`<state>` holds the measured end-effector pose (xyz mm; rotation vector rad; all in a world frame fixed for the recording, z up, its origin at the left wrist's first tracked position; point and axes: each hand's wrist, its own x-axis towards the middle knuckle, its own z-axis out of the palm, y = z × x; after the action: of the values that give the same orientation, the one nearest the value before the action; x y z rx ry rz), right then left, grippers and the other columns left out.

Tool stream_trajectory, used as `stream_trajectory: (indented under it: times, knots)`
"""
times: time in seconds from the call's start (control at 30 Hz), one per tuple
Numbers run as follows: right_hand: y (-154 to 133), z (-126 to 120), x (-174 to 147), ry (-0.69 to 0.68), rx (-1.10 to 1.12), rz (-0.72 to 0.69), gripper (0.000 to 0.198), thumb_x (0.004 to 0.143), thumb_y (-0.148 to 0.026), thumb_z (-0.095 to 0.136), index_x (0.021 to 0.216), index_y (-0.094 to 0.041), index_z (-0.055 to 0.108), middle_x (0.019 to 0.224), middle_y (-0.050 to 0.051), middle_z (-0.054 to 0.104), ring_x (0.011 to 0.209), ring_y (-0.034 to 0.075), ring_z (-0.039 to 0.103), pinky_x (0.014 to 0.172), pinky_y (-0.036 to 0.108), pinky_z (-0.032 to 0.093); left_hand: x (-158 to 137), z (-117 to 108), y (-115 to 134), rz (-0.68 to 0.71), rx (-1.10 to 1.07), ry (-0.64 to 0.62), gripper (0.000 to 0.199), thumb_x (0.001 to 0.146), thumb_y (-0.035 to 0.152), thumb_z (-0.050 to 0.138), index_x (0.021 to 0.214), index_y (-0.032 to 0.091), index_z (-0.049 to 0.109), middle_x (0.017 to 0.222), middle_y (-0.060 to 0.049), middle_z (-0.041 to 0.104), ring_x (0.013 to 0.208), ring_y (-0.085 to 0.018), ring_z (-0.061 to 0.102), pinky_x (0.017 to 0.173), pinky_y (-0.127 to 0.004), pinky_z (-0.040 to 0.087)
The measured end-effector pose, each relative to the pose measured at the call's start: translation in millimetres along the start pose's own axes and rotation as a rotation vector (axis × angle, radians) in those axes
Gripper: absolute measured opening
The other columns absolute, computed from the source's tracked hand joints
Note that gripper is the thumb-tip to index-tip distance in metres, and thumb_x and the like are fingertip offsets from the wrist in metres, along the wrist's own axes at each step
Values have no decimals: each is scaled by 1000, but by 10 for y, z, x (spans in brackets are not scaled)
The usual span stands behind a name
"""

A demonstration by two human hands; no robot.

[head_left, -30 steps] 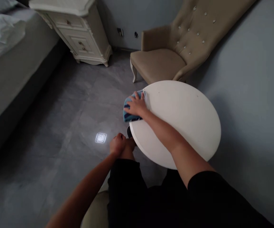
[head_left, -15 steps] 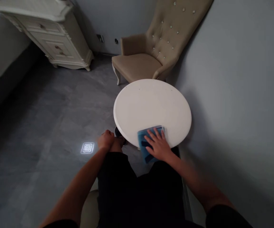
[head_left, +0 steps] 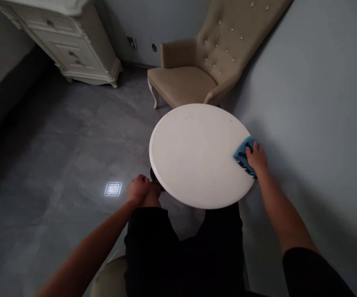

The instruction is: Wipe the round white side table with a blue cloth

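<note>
A blue cloth (head_left: 240,153) with dark markings lies over the right edge of a round white table (head_left: 193,161). My right hand (head_left: 257,157) grips it there, fingers bent over the cloth and pressing it against the rim. Part of the cloth beneath that hand is hidden. My left hand (head_left: 139,189) rests on my left knee, left of the table's near edge, its fingers curled in and nothing visible in them. A few small dark specks show on the far part of the tabletop.
Just beyond the table stands a beige tufted armchair (head_left: 181,84). A grey wall (head_left: 314,103) runs close along the right side. At the back left is a white cabinet (head_left: 73,49) with drawers. A bright square pattern (head_left: 113,189) shows on the grey floor.
My right hand has moved the cloth from the table's near edge out to its right edge, and its spread fingers have bent around it. My left hand has stayed on the knee.
</note>
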<state>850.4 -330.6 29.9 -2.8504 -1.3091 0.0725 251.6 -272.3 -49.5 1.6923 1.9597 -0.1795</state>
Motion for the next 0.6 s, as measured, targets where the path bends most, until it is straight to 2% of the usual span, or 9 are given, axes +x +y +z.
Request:
stream_trajectory:
  times: [0.1, 0.2, 0.27, 0.33, 0.4, 0.47, 0.53, 0.6]
  knots:
    - [-472, -72, 636, -13, 26, 115, 79, 117, -58, 35, 182, -14, 37, 182, 30, 37, 157, 47, 51, 128, 66, 42, 26, -41, 32, -12, -5, -20, 35, 110, 37, 49, 117, 24, 80, 116, -15, 85, 105, -34, 80, 81, -37, 54]
    - [-1127, -130, 1147, -18, 28, 181, 75, 117, -59, 34, 182, -22, 38, 183, 26, 36, 160, 50, 45, 127, 76, 37, 65, -63, 47, -11, -20, -31, 35, 111, 38, 48, 117, 25, 80, 116, -14, 85, 106, -33, 79, 81, -36, 53]
    - [-1632, -154, 1392, -22, 25, 158, 73, 118, -58, 34, 182, -23, 39, 185, 24, 34, 163, 51, 39, 127, 81, 32, 96, -64, 43, -16, -27, -39, 35, 110, 38, 48, 117, 25, 80, 115, -13, 85, 106, -33, 79, 81, -36, 53]
    - [-2171, -160, 1540, -25, 39, 76, 71, 119, -54, 32, 181, -20, 40, 186, 26, 31, 166, 52, 33, 126, 84, 30, 128, -58, 28, -23, -30, -48, 35, 110, 39, 48, 117, 26, 80, 114, -13, 85, 105, -33, 79, 81, -37, 53]
    - [-2727, -137, 1579, -31, 67, -36, 70, 120, -51, 30, 181, -16, 39, 187, 27, 27, 168, 53, 28, 127, 86, 25, 156, -50, 8, -30, -28, -51, 35, 110, 38, 48, 117, 26, 80, 113, -13, 85, 104, -33, 80, 81, -37, 53]
    - [-3278, -92, 1499, -36, 98, -147, 69, 121, -51, 31, 180, -18, 41, 189, 22, 25, 170, 52, 22, 130, 85, 18, 175, -44, -11, -31, -23, -49, 35, 111, 38, 48, 116, 26, 80, 114, -13, 85, 104, -33, 80, 81, -37, 53]
    - [-3790, -47, 1294, -53, 123, -271, 67, 121, -53, 34, 178, -21, 46, 190, 16, 26, 172, 50, 19, 133, 84, 11, 184, -47, -21, -34, -13, -41, 36, 111, 39, 47, 116, 26, 80, 115, -13, 85, 105, -33, 79, 82, -37, 52]
    - [-4222, -29, 972, -93, 151, -436, 64, 121, -52, 36, 174, -18, 52, 189, 14, 30, 172, 49, 17, 134, 84, 4, 182, -59, -20, -44, 0, -33, 36, 111, 39, 46, 117, 26, 79, 116, -13, 85, 105, -33, 79, 81, -37, 52]
